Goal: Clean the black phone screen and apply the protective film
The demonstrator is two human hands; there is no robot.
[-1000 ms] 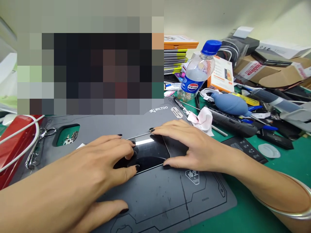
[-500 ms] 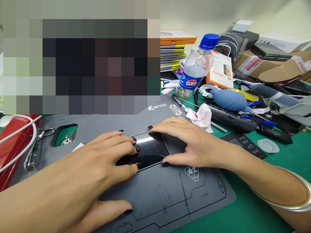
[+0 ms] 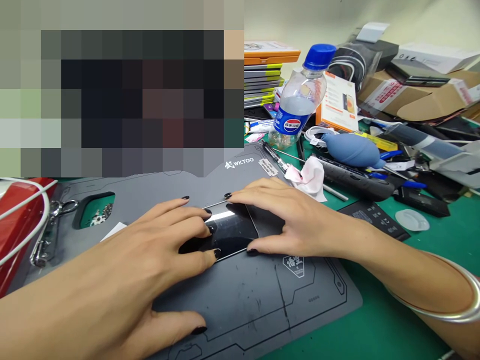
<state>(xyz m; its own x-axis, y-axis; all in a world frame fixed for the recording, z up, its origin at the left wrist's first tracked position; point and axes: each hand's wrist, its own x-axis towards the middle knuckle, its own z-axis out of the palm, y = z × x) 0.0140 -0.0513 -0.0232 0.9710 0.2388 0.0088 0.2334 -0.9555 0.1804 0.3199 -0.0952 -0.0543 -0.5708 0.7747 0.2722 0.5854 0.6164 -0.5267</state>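
Note:
A dark smartphone [image 3: 234, 231] with a glossy black screen lies on the grey work mat [image 3: 240, 300], a bright reflection across its glass. My left hand [image 3: 155, 255] covers its left part, fingers spread and resting on the screen and edges; the thumb is held apart over the mat. With the thumb at the near edge and a finger at the far edge, my right hand [image 3: 290, 217] holds the phone's right end. The left end of the phone is hidden beneath my left hand.
Right of the mat lie crumpled tissue [image 3: 305, 177], a battery [image 3: 373, 217], a clear plastic lid [image 3: 411, 220] and a blue air blower [image 3: 352, 149]. A Pepsi bottle [image 3: 300, 100] stands behind. At left are metal scissors-like tools [image 3: 47, 240] and a red box [image 3: 18, 220] with white cables.
The whole view has shifted slightly, so the scene sits a little further left. Both hands stay on the phone in nearly the same pose.

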